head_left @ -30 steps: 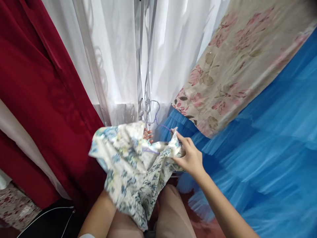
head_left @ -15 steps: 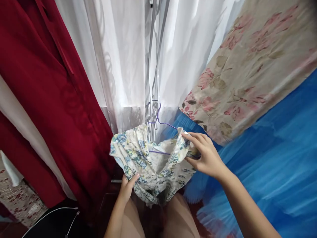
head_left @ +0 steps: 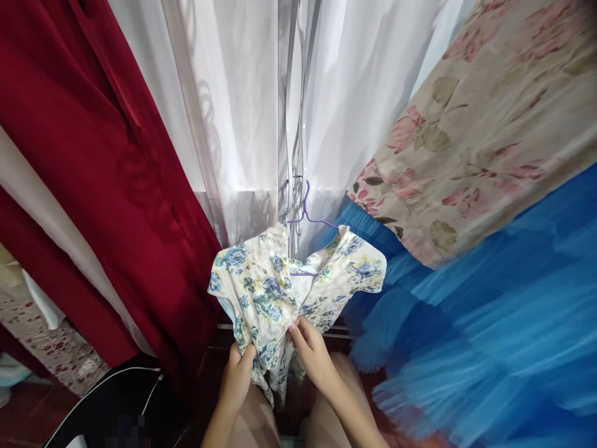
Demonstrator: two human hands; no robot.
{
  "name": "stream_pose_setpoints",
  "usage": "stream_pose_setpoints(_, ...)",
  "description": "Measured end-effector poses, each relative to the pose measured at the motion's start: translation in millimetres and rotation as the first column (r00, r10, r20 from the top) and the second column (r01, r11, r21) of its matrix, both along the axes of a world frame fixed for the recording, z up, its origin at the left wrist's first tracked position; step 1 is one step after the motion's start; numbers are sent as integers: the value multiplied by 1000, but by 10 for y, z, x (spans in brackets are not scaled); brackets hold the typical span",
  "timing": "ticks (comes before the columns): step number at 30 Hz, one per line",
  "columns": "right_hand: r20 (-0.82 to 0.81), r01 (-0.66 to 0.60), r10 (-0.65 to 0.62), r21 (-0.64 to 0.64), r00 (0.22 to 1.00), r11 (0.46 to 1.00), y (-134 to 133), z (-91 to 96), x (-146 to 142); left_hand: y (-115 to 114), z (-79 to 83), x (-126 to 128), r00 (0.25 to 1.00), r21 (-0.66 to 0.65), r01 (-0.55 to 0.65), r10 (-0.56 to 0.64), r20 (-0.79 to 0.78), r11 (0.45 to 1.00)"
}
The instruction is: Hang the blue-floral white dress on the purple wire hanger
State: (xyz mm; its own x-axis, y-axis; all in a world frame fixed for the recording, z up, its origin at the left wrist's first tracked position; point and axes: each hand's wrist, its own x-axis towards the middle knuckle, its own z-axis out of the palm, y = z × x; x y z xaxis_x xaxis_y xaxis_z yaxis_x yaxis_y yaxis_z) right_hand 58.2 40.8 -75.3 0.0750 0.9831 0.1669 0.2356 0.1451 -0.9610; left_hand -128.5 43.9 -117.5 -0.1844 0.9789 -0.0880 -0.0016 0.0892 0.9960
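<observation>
A white dress with blue and green flowers (head_left: 265,280) hangs on a purple hanger (head_left: 321,221) in front of me. Its hook is near several white ribbons (head_left: 298,137) that dangle from above. My left hand (head_left: 237,373) pinches the lower left side of the dress, thumb on the front. At the middle of the front, below the V-neck, my right hand (head_left: 312,351) is closed on the fabric. Both short sleeves spread out over the hanger. The lower part of the dress hangs in folds between my legs.
Long white curtains (head_left: 242,112) hang behind the dress. Dark red cloth (head_left: 107,186) drapes on the left. To the right are a beige floral cloth (head_left: 466,155) and blue tulle (head_left: 489,298). A black round surface with a white cable (head_left: 116,373) lies at lower left.
My right hand has left the right shoulder of the dress and moved down and left to its front middle. The right sleeve now lies spread out. My left hand keeps its grip.
</observation>
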Motion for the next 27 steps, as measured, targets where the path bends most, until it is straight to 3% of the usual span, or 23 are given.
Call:
stream_pose_setpoints(2,-83,-63,60,-23,995,998,6,32,36,3,72,-28,998,69,-55,53,31,996)
stream_pose_setpoints(3,-137,-79,72,-42,988,996,-2,37,51,2,85,-30,990,148,-142,138,36,979)
stream_pose_setpoints(5,-244,-100,76,-87,967,991,-38,36,72,-21,81,11,933,370,-341,361,16,864)
stream_pose_setpoints(6,-279,-112,78,-108,957,988,-66,37,77,-43,73,61,911,470,-354,412,-24,809)
stream_pose_setpoints(7,-298,-126,83,-127,951,984,-98,43,80,-70,67,133,915,538,-280,390,-100,795)
stream_pose_setpoints(8,-305,-143,94,-143,948,979,-134,56,79,-98,65,224,933,560,-138,297,-204,817)
stream_pose_setpoints(10,-306,-173,117,-163,945,971,-202,105,76,-140,80,438,928,490,175,23,-372,854)
stream_pose_setpoints(11,-308,-186,127,-171,943,968,-229,139,78,-148,95,544,917,462,262,-69,-393,847)
stream_pose_setpoints(12,-317,-195,131,-180,939,964,-247,179,87,-147,114,640,918,466,289,-104,-383,836)
stream_pose_setpoints(15,-377,-214,123,-211,918,954,-222,347,177,-100,160,818,941,543,245,-61,-334,803)
stream_pose_setpoints(17,-411,-174,78,-201,908,964,-114,531,294,-55,162,851,919,556,302,-83,-384,774)
stream_pose_setpoints(20,-401,-54,7,-107,916,993,188,934,475,27,134,843,845,512,447,-158,-512,733)
stream_pose_setpoints(24,-366,17,7,61,931,998,674,1508,526,179,129,843,775,474,536,-184,-604,699)
stream_pose_setpoints(27,-413,48,-3,99,911,994,895,1764,453,257,112,883,714,437,590,-186,-675,679)
